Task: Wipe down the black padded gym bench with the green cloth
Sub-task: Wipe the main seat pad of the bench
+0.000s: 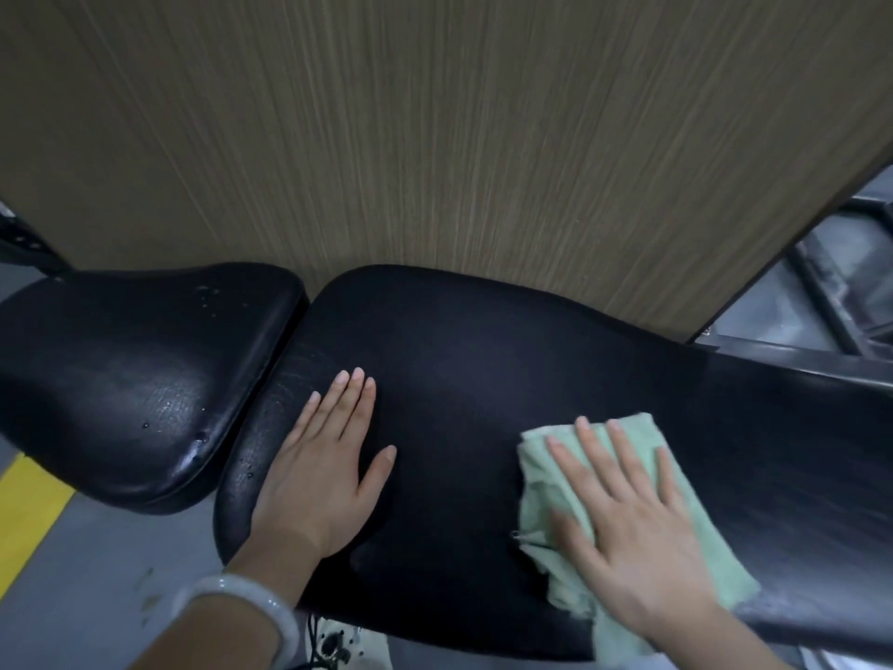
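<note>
Black padded vinyl fills the middle of my head view: the gym bench (459, 379) runs from left to right, split into a shorter seat pad (135, 379) on the left and a long back pad on the right, with a narrow gap between them. My left hand (324, 466) lies flat on the long pad just right of that gap, its fingers (355, 403) straight and close together, thumb spread to the right, holding nothing. My right hand (638, 539) presses down flat on the green cloth (628, 442), fingers spread and straight across the fabric rather than curled round it; this hand looks slightly blurred. The cloth is crumpled, lying on the near right part of the surface, with one corner hanging over the near edge. Small water droplets (205, 295) sit on the seat pad, near its far edge and its near right corner. A pale bangle (237, 602) circles my left wrist. Behind the bench stands a wood-grain panel (435, 137). Dark metal framing (831, 292) shows at the far right, and a yellow stripe (29, 515) marks the grey floor (121, 573) at lower left.
</note>
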